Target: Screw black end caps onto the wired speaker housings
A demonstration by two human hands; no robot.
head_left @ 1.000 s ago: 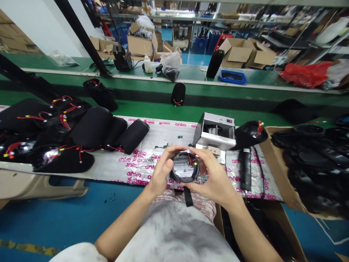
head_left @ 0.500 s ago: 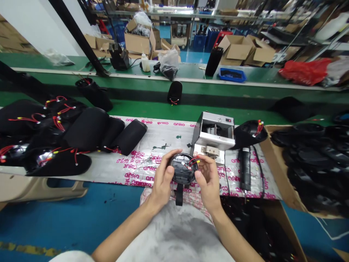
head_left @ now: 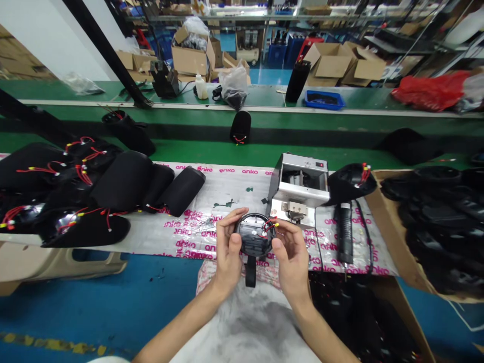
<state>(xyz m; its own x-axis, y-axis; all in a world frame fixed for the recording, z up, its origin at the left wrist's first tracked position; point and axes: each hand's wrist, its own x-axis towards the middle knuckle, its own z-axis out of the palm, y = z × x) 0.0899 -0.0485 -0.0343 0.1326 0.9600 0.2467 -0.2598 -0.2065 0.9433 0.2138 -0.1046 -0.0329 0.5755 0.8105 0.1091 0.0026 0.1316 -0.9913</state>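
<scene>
Between my two hands is a black speaker housing (head_left: 255, 242), its round end facing up toward me. Red wires with small white and yellow connectors stick out of that end, and a black strap (head_left: 250, 272) hangs from the near side. My left hand (head_left: 230, 252) grips the left side, thumb on the near rim. On the right side, my right hand (head_left: 291, 254) has its thumb at the rim and its fingers curled behind. Just beyond the right fingers stands a silver metal machine (head_left: 300, 184). A black electric screwdriver (head_left: 345, 234) lies to its right.
Several black fabric-covered housings (head_left: 121, 179) with red wires are heaped at the left of the printed table covering (head_left: 227, 176). A cardboard box (head_left: 385, 217) of black parts stands at the right. Behind runs a green conveyor bench (head_left: 189, 138), with one housing (head_left: 241, 127) on it.
The view has shifted slightly, so the bench items at the right appear a little farther right. Both hands keep their hold on the speaker housing, which has hardly moved.
</scene>
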